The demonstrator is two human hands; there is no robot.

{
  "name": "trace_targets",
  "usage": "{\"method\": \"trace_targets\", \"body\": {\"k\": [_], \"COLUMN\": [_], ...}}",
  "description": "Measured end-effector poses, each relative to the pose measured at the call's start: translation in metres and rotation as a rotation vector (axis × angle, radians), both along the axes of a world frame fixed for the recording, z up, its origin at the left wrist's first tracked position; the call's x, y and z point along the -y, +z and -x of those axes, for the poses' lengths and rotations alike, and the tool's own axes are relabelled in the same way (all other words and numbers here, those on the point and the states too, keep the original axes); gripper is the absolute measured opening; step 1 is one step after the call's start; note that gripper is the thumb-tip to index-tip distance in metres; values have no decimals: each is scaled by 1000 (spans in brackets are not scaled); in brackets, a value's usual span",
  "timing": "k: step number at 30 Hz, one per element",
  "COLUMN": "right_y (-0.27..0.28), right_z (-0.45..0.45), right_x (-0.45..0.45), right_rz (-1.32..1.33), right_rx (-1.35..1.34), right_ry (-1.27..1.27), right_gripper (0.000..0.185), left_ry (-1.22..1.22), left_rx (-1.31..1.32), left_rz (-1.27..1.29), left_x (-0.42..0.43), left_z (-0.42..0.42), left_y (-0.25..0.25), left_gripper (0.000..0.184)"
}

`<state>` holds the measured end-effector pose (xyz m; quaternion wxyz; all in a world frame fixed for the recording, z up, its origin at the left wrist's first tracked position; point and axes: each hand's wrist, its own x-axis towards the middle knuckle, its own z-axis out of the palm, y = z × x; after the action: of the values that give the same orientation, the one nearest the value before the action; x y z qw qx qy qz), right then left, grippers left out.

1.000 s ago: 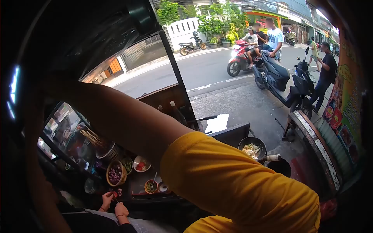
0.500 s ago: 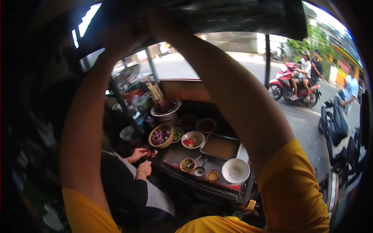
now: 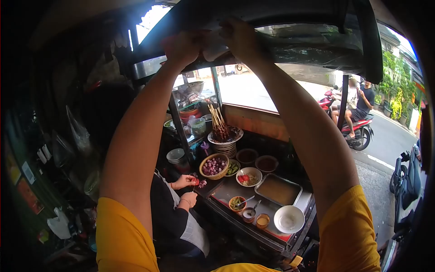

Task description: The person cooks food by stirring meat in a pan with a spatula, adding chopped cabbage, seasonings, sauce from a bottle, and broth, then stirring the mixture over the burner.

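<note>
Pale sheet [image 3: 215, 46], poss. plastic or paper, is up at 12 o'c, just under the cart roof, btwn L hand [image 3: 183, 48] & R hand [image 3: 243, 41]. Hands are apart, both arms raised; fingers look bent at its edges, but it's dim, so can't tell if either is shut on it. Progress, as far as shown: reach is done, sheet is at hand height & well above the counter [image 3: 221, 192]. Can't tell if it's loose, tied or part of the roof cover, so what's left up there is unclear. Below, food prep looks part done: bowl [image 3: 249, 185] at approx 5 o'c has cut red & pale bits in it; skewers [image 3: 217, 120] stand bunched on stacked plates near centre; basket [image 3: 215, 177] at 6 o'c holds whole purple shallots or sim. At 7 o'c a co-worker's hands [image 3: 184, 182] work on a small red piece [image 3: 195, 181], so that bit's prob. unfinished. Metal tray [image 3: 277, 190] w/ brownish contents & white bowl [image 3: 289, 219] sit approx 5 o'c, small bowl w/ greens [image 3: 236, 210] nearer 6, all apart from the raised hands. Red motorbike [image 3: 361, 128] w/ riders is outside, approx 3 o'c.
</note>
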<state>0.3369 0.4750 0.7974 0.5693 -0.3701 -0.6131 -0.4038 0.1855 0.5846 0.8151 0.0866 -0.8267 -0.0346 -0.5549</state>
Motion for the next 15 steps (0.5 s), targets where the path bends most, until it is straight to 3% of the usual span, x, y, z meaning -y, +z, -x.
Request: {"method": "trace_targets", "body": {"k": [2, 6, 8, 12, 15], "right_y": [-3, -19, -26, -28, -28], "right_z": [0, 6, 6, 5, 11], "right_x": [10, 10, 4, -5, -5], "right_rz": [-83, -66, -74, 60, 133], "right_rx": [282, 542, 683, 674, 650], "right_ry": [-95, -249, -346, -481, -687], "right_gripper": [22, 17, 23, 24, 37], "left_ry": [-39, 56, -76, -141, 42], "left_rx": [16, 46, 19, 45, 122], "left_rz": [110, 66, 230, 335, 185], "left_x": [4, 15, 10, -4, 1], "left_z": [1, 7, 4, -3, -2], "left_y": [1, -1, -2, 2, 5], "left_gripper": [23, 23, 24, 25, 26]}}
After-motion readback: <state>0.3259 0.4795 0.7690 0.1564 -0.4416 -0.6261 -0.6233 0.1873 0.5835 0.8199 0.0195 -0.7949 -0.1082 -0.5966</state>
